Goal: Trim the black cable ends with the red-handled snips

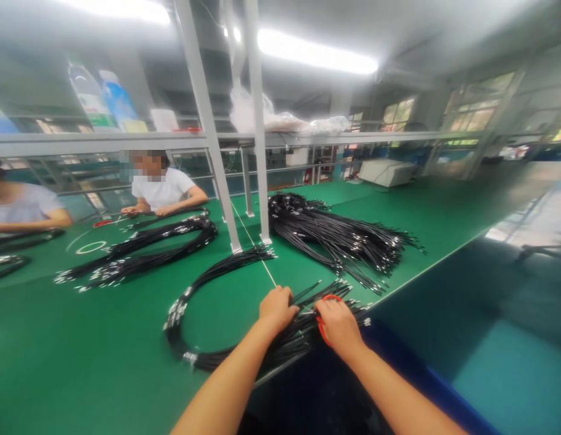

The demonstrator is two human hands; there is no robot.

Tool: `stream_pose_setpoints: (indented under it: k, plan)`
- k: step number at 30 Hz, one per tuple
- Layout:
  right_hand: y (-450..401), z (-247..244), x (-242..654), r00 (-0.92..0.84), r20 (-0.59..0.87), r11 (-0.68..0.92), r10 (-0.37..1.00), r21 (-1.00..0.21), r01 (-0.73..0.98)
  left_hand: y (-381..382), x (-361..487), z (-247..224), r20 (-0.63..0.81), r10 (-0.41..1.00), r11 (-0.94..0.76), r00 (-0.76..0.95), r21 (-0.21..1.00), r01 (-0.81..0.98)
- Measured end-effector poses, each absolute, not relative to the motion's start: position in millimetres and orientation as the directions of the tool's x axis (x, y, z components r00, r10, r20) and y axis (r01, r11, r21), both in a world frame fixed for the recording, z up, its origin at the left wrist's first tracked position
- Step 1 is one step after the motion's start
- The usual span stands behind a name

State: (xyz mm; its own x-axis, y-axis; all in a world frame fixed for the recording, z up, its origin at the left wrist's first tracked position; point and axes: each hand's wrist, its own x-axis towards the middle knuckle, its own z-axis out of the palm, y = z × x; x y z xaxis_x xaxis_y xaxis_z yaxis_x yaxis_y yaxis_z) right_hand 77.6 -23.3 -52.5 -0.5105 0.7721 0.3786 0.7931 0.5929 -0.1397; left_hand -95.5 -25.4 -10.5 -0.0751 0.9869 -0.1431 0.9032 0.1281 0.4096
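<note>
A curved bundle of black cables [175,332] with pale ends lies on the green table, its near end by the table's front edge. My left hand [278,311] is closed on the cables of that near end, fingers pointing right. Just to its right, my right hand [338,323] is closed around red-handled scissors [322,329], whose tips point toward my left hand. A larger heap of black cables [334,232] with metal ends lies beyond both hands.
White posts [217,151] stand on the green table [103,344] and carry a shelf [103,142] with bottles and plastic bags. More cable bundles [148,248] lie at left, near a seated person [165,190] and a second person [26,205]. A white box [386,173] sits farther back.
</note>
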Motion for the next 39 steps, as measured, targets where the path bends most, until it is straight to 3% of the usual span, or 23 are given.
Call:
stream_pose_setpoints:
  k: [7, 14, 21, 30, 39]
  plan:
    - [-20.5, -55.3, 83.7, -0.547, 0.371, 0.632, 0.75, -0.157, 0.759, -14.8, -96.7, -11.6, -0.204, 0.966, 0.223, -0.156, 0.363, 0.905]
    - [-22.2, -39.3, 92.1, -0.538, 0.318, 0.624, 0.781, -0.349, 0.699, -11.8, -90.4, 0.7, -0.199, 0.967, 0.217, -0.161, 0.308, 0.926]
    - [-42.6, -10.9, 134.1, -0.335, 0.35, 0.478, 0.875, -0.513, 0.712, -33.5, -116.5, 24.0, -0.087, 0.988, 0.15, -0.128, 0.325, 0.934]
    - [-72.3, -0.7, 155.4, -0.288, 0.381, 0.462, 0.879, -0.527, 0.713, -11.5, -60.9, 11.2, -0.05, 0.999, 0.02, -0.007, 0.261, 0.965]
    - [-92.7, -18.8, 197.8, -0.223, 0.42, 0.434, 0.88, -0.517, 0.738, 12.6, -58.6, -1.3, -0.144, 0.979, 0.175, -0.145, 0.23, 0.957]
